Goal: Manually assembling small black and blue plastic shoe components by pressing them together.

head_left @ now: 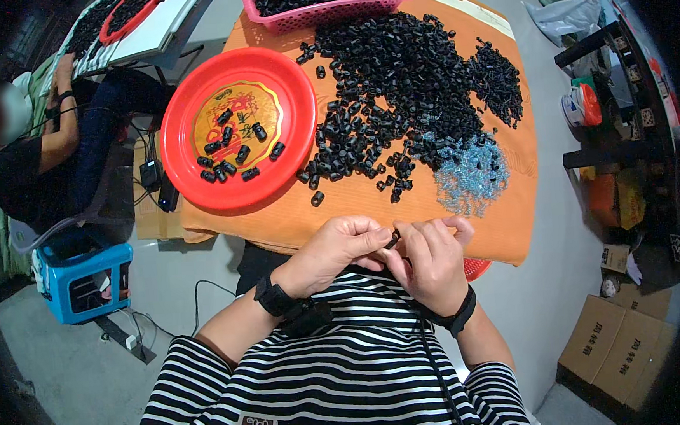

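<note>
My left hand [338, 248] and my right hand [432, 257] meet at the table's near edge, fingertips pinched together. Between them is a small black plastic piece [392, 239], mostly covered by the fingers. Ahead lies a wide heap of small black barrel-shaped plastic parts [393, 69], with a few loose ones at its near side. To its right is a pile of thinner black pieces [497, 86]. Nearer to my right hand sits a pile of tiny shiny pale-blue pieces [474, 173]. A round red tray [293, 83] on the left holds several black barrel-shaped parts.
An orange cloth [370, 203] covers the table. At its far edge stands a pink basket [328, 14] full of black parts. Another person [55, 144] sits at a white table on the left, near a blue stool [87, 278]. Cardboard boxes [617, 343] and a dark rack [634, 116] stand right.
</note>
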Action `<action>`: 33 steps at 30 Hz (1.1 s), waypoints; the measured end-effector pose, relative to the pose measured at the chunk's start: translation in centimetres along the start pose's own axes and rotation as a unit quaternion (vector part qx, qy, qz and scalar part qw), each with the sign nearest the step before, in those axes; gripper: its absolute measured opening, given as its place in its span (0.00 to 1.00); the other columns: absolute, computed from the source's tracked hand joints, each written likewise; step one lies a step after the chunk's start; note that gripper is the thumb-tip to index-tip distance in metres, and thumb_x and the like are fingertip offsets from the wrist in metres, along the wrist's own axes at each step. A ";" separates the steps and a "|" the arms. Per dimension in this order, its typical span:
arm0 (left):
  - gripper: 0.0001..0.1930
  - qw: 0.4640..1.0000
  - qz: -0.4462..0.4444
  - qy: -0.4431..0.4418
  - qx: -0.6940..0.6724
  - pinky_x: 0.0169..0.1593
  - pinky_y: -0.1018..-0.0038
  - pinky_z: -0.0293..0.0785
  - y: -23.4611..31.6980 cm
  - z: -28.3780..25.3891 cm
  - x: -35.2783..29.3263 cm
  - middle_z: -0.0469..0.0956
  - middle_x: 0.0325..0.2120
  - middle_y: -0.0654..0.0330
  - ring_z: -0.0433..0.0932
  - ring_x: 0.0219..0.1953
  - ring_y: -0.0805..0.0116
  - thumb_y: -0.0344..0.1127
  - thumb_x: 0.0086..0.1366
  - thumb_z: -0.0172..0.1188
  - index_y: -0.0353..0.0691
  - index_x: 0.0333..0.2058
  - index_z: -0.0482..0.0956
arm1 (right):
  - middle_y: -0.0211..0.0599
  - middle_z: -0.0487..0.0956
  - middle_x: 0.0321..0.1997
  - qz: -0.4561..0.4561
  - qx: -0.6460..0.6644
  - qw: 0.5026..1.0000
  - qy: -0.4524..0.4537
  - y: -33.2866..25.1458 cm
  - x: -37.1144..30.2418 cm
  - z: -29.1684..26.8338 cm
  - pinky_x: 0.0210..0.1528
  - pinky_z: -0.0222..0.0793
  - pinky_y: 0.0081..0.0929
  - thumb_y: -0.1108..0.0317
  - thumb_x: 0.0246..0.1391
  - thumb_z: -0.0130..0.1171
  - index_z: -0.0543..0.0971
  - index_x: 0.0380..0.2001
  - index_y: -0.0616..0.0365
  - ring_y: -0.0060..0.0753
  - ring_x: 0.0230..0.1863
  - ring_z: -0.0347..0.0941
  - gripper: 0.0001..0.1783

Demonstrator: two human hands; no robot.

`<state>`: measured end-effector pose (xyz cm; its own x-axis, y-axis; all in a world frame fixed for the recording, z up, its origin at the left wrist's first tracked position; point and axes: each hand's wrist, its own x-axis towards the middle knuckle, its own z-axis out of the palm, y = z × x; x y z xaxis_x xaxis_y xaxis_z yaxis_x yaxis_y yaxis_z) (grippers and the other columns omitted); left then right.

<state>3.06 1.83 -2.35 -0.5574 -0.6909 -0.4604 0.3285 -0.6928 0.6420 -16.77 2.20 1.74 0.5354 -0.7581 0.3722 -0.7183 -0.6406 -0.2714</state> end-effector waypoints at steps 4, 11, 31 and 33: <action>0.14 0.998 -0.017 -0.043 -0.044 0.46 0.77 0.83 0.2 0.0 0.0 0.83 0.39 0.59 0.84 0.40 0.73 0.42 0.75 0.57 0.36 0.46 0.79 | 0.33 0.79 0.32 0.015 0.018 1.000 -0.001 0.2 0.0 -0.1 0.53 0.56 0.40 0.59 0.49 0.72 0.79 0.44 0.59 0.33 0.34 0.75 0.23; 0.13 0.999 -0.019 0.025 -0.039 0.45 0.74 0.85 0.8 -0.6 -0.5 0.83 0.40 0.57 0.85 0.40 0.70 0.38 0.74 0.57 0.35 0.50 0.78 | 0.32 0.74 0.32 0.145 -0.116 0.982 0.014 5.4 -1.3 1.4 0.52 0.53 0.40 0.70 0.52 0.66 0.79 0.52 0.54 0.35 0.39 0.71 0.22; 0.19 0.676 0.224 0.397 0.579 0.46 0.60 0.76 -0.3 -2.0 -1.4 0.78 0.39 0.48 0.79 0.43 0.50 0.38 0.63 0.68 0.33 0.46 0.72 | 0.30 0.77 0.34 0.134 -0.117 0.983 0.050 6.3 -0.5 3.6 0.48 0.54 0.37 0.72 0.53 0.64 0.81 0.37 0.50 0.32 0.39 0.73 0.07; 0.21 0.681 0.218 0.396 0.576 0.49 0.57 0.76 -0.2 -2.0 -1.3 0.78 0.41 0.47 0.79 0.47 0.46 0.38 0.61 0.69 0.33 0.47 0.71 | 0.30 0.76 0.35 0.131 -0.118 0.983 0.047 6.7 -0.4 3.8 0.48 0.54 0.38 0.73 0.52 0.63 0.80 0.36 0.50 0.32 0.40 0.73 0.07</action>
<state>5.27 2.41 -3.11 0.1382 -0.9898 0.0336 -0.7393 -0.0805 0.6685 -20.12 -2.28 -3.65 0.2829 -0.8716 0.4003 -0.9152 -0.3702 -0.1594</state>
